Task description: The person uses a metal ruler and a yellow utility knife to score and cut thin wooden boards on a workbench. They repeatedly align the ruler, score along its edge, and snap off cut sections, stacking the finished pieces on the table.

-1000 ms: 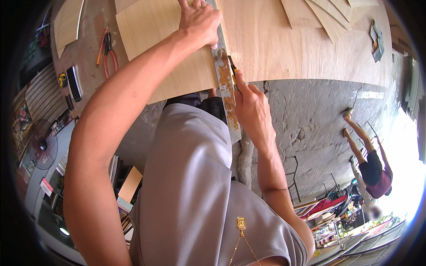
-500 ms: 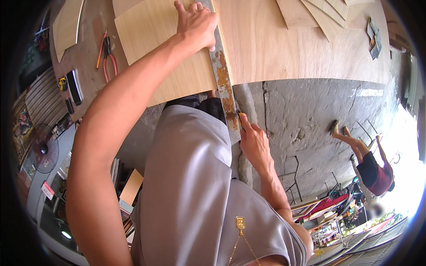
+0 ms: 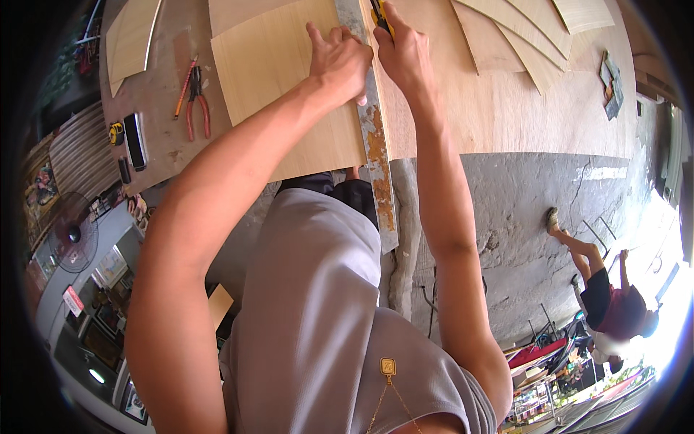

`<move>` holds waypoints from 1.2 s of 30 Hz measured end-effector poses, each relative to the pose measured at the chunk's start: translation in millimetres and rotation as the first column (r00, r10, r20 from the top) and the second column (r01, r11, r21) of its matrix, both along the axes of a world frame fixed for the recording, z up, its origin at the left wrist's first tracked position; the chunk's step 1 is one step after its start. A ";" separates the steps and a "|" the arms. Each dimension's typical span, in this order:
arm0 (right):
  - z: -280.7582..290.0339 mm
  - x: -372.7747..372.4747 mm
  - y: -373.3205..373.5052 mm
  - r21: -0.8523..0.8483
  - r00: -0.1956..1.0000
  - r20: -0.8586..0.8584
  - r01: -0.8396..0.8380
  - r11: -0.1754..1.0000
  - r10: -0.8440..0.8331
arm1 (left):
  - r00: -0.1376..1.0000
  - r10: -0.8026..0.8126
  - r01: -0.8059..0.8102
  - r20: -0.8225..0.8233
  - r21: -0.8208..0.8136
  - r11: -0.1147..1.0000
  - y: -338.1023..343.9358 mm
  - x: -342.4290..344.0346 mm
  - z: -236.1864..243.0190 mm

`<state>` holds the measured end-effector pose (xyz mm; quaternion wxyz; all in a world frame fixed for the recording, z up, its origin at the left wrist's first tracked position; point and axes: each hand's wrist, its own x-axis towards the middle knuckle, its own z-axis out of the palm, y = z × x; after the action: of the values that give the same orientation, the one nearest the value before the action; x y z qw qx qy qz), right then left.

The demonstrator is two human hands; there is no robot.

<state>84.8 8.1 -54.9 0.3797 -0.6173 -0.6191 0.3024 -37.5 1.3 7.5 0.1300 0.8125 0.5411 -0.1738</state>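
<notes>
My left hand point(image 3: 338, 64) presses on a long rusty metal straightedge point(image 3: 377, 154) and the pale plywood sheet point(image 3: 282, 119) beside it, fingers spread and slightly bent. My right hand point(image 3: 405, 54), just right of it near the far part of the straightedge, is closed round a yellow-and-black utility knife point(image 3: 379, 16). The straightedge lies over a wider plywood panel point(image 3: 506, 116), its near end sticking out past the wood. The knife's tip is out of frame.
Red-handled pliers point(image 3: 196, 108), a pencil point(image 3: 184, 90), a tape measure point(image 3: 116, 134) and a phone point(image 3: 134, 141) lie on the worktop at left. More plywood pieces point(image 3: 517, 32) and a dark crumpled object point(image 3: 609, 83) lie at right. Another person point(image 3: 607, 296) walks on the concrete floor point(image 3: 499, 224).
My right hand with the knife has moved from the straightedge's near end up to its far part, beside my left hand. The view has shifted slightly. The other person has moved.
</notes>
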 end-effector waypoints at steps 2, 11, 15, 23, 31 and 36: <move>-15.5 0.4 14.4 0.005 0.998 0.049 -0.031 0.999 0.031 | 0.999 0.010 -0.009 0.033 -0.026 1.000 1.1 -1.0 0.5; -15.8 -5.5 23.3 -0.025 0.996 0.038 -0.080 0.996 0.081 | 1.000 -0.027 0.027 0.006 -0.018 0.999 -0.5 -5.0 -1.9; -2.8 -4.0 32.4 -0.064 0.980 0.122 -0.149 0.987 0.156 | 0.995 -0.080 0.078 -0.062 -0.028 0.997 3.0 -4.3 -2.1; 45.0 -3.8 -17.7 -0.252 0.973 0.160 -0.121 0.960 0.164 | 0.993 -0.100 0.103 -0.055 0.046 0.994 0.4 -7.8 -8.1; 64.3 9.1 -97.5 -0.284 0.972 0.104 -0.175 0.943 0.212 | 0.989 -0.092 0.095 -0.113 0.020 0.995 1.5 -1.6 -4.0; 72.9 15.3 -149.4 -0.355 0.963 0.145 -0.163 0.921 0.226 | 0.979 -0.086 0.066 -0.183 -0.110 0.992 8.2 8.6 8.2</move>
<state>100.0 -141.3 18.0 0.1770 -0.6338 -0.6483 0.3830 -28.9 9.5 15.8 0.1137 0.8048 0.5097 -0.2821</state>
